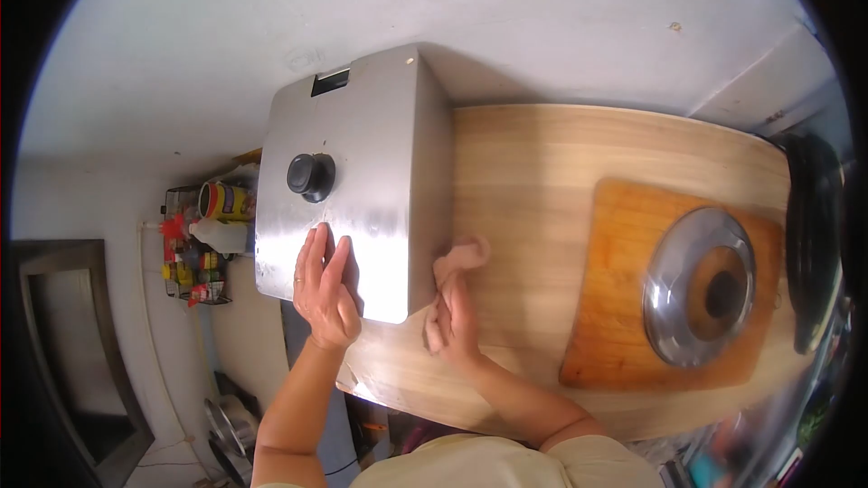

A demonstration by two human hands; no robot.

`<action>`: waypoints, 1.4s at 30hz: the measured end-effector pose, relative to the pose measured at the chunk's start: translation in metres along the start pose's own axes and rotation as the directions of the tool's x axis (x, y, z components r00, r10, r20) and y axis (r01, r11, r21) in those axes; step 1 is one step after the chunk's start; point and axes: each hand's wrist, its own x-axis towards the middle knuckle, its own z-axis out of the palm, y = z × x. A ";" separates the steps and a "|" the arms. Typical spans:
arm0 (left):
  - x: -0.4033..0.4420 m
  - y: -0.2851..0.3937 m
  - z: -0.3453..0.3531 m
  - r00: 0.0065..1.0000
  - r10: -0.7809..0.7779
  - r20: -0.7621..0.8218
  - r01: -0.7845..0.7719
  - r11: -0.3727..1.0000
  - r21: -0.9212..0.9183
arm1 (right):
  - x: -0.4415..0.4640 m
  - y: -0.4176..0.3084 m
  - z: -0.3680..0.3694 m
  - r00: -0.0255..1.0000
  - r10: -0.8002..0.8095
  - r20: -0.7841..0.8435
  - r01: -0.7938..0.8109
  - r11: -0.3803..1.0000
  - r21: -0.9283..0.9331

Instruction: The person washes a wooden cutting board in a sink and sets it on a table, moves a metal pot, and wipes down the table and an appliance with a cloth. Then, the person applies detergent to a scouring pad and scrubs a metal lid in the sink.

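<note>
A silver metal box (371, 163) with a black knob (306, 175) on its lid stands on the wood-grain countertop (524, 163). My left hand (325, 300) lies on the lid's near part, below the knob, fingers stretched out and holding nothing. Beside the box's right wall, low by the countertop, my right hand (458, 321) is closed around a pinkish cloth (466, 254). Part of the cloth sticks out past the fingers toward the back. Whether it touches the wall or the countertop I cannot tell.
On the right, a wooden cutting board (604, 289) carries a glass pot lid (671, 307). Something black (807, 244) stands at the countertop's right end. A wire rack (181, 285) with bottles and packets hangs at left. The wall (561, 27) runs behind.
</note>
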 end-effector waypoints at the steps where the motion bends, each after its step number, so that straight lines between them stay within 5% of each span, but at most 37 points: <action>1: 0.001 -0.001 0.000 1.000 0.001 0.007 -0.001 1.000 0.001 | 0.012 -0.008 0.005 0.947 -0.313 0.076 0.321 0.896 -0.307; 2: 0.001 -0.001 0.000 1.000 0.001 0.008 -0.001 1.000 0.000 | 0.024 -0.016 0.009 0.793 -0.592 0.144 0.556 0.606 -0.569; 4: 0.001 -0.001 0.001 1.000 0.001 0.003 -0.001 1.000 -0.001 | 0.080 -0.055 0.023 0.853 -0.522 0.028 0.436 0.682 -0.587; 5: -0.001 -0.002 0.001 1.000 -0.005 0.015 0.005 1.000 -0.004 | 0.128 -0.061 0.024 0.729 -0.679 0.082 0.633 0.623 -0.459; 7: -0.003 -0.003 0.002 0.999 -0.013 0.038 0.013 1.000 -0.012 | 0.216 -0.061 0.022 0.713 -0.698 0.058 0.663 0.645 -0.380; 11: -0.003 -0.001 0.004 1.000 -0.005 0.013 0.005 1.000 -0.005 | 0.174 -0.103 0.032 0.794 -0.603 0.074 0.465 0.525 -0.713; 14: -0.003 -0.002 0.004 1.000 0.000 -0.008 0.000 1.000 -0.013 | 0.139 -0.069 0.023 0.671 -0.733 0.108 0.657 0.521 -0.545; 16: -0.002 -0.001 0.004 0.999 0.013 -0.036 -0.014 1.000 -0.015 | 0.081 -0.084 0.024 0.964 -0.259 0.057 0.254 0.839 -0.482; 19: -0.002 -0.001 0.005 0.998 0.024 -0.057 -0.025 1.000 -0.018 | 0.069 -0.018 -0.001 0.867 -0.494 0.067 0.445 0.704 -0.554; 21: -0.004 -0.001 0.004 0.998 0.023 -0.053 -0.024 1.000 -0.020 | 0.014 -0.047 0.012 0.935 -0.351 0.046 0.306 0.737 -0.602; 24: -0.004 -0.003 0.003 0.998 0.025 -0.050 -0.026 0.999 -0.027 | 0.002 -0.012 -0.004 0.784 -0.599 0.164 0.528 0.503 -0.685; 27: -0.004 -0.003 0.001 0.999 0.028 -0.041 -0.029 0.999 -0.033 | -0.016 -0.006 -0.017 0.805 -0.541 0.244 0.522 0.450 -0.725; 30: -0.004 -0.005 0.001 0.999 0.031 -0.038 -0.032 0.999 -0.032 | -0.033 -0.032 -0.028 0.906 -0.341 0.248 0.409 0.561 -0.720; 32: -0.003 -0.006 -0.001 0.999 0.025 -0.041 -0.026 0.999 -0.037 | 0.007 -0.057 -0.036 0.793 -0.562 0.236 0.537 0.460 -0.707; 33: -0.004 -0.006 -0.001 0.999 0.029 -0.040 -0.031 0.999 -0.036 | 0.035 -0.088 -0.033 0.708 -0.655 0.264 0.574 0.315 -0.756; 34: -0.005 -0.008 -0.001 0.999 0.035 -0.042 -0.036 0.999 -0.032 | 0.067 -0.115 -0.033 0.513 -0.777 0.365 0.625 0.047 -0.779; 35: -0.005 -0.009 -0.001 0.998 0.040 -0.043 -0.041 0.999 -0.027 | 0.100 -0.133 -0.032 0.639 -0.708 0.299 0.572 0.178 -0.801; 37: -0.006 -0.012 0.000 0.998 0.038 -0.048 -0.039 0.999 -0.020 | 0.161 -0.148 -0.059 0.615 -0.568 0.548 0.501 -0.255 -0.827; 42: -0.009 -0.014 0.001 0.997 0.028 -0.076 -0.028 1.000 -0.004 | 0.106 -0.103 -0.040 0.586 -0.364 0.724 0.500 -0.540 -0.677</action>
